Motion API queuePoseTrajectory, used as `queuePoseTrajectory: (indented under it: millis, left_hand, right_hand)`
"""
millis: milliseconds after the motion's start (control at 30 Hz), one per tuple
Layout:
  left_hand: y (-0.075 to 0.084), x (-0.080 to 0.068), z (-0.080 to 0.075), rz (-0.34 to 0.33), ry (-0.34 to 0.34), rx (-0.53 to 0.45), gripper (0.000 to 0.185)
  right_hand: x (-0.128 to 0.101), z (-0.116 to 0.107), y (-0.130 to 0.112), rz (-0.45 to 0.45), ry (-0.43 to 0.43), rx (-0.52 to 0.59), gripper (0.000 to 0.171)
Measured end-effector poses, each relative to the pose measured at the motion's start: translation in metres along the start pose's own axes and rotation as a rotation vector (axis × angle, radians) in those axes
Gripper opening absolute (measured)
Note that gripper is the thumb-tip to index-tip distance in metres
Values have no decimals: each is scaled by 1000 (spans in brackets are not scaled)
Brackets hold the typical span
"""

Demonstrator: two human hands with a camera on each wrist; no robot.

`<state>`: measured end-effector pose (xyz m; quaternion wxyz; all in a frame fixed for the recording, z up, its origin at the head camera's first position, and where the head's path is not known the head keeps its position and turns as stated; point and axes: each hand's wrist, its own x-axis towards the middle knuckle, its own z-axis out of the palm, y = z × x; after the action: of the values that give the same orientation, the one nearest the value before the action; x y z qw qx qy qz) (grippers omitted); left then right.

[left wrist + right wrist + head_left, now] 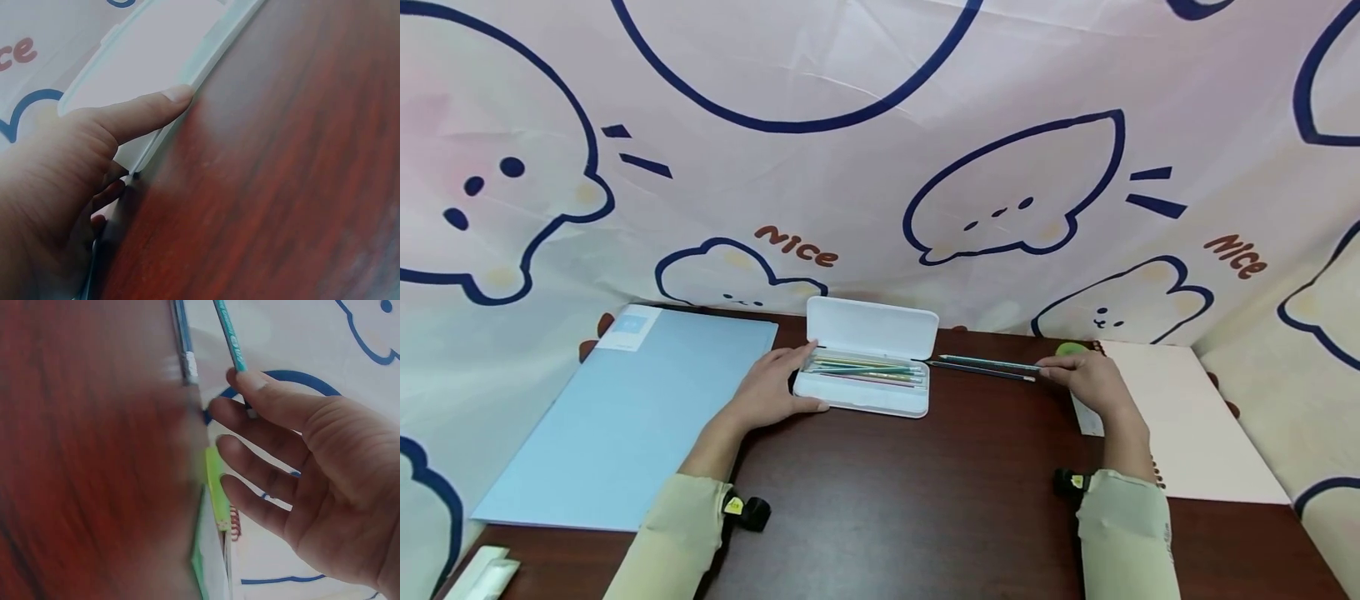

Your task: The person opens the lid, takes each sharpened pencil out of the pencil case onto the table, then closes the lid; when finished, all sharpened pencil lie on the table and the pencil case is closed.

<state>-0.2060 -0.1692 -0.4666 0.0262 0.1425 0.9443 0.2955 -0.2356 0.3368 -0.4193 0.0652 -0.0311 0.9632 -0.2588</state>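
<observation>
A white pencil case (pixel 861 400) lies on the table with its lid (pixel 872 327) raised at the back. Several pencils (pixel 868 372) lie inside it. My left hand (pixel 775 383) holds the case by its left end, thumb along the front edge and fingers at the back corner. In the left wrist view the thumb (pixel 150 112) meets the case's edge. To the right of the case, my right hand (pixel 1090 379) pinches the end of a teal pencil (pixel 988 362) between thumb and index finger; the other fingers are spread loosely. A dark pencil (pixel 981 371) lies just in front of it.
A large light-blue folder (pixel 647 417) lies at left, partly under my left forearm. On the right are a spiral-bound pad (pixel 1202 425) and a round green item (pixel 1071 348), partly behind my right hand. White strips (pixel 482 575) sit at the near-left corner. A printed cloth hangs behind the table.
</observation>
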Motion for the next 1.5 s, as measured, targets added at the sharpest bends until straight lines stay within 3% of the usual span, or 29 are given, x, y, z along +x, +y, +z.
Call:
queuePoseTrajectory:
  millis: [233, 600, 867, 1067, 1500]
  left_hand:
    - [-3, -1, -4, 15, -6, -50, 106]
    - [-2, 1, -2, 21, -4, -37, 106]
    - [-3, 0, -2, 15, -4, -36, 107]
    - [-3, 0, -3, 24, -8, -20, 105]
    - [-1, 0, -4, 23, 2, -22, 106]
  right_hand:
    - [5, 7, -14, -51, 34, -23, 28]
    - [10, 16, -19, -98, 32, -50, 23]
    - [16, 22, -24, -148, -46, -87, 28]
    - [20, 24, -30, -140, -110, -92, 23]
    - [15, 20, -25, -119, -58, -140, 13]
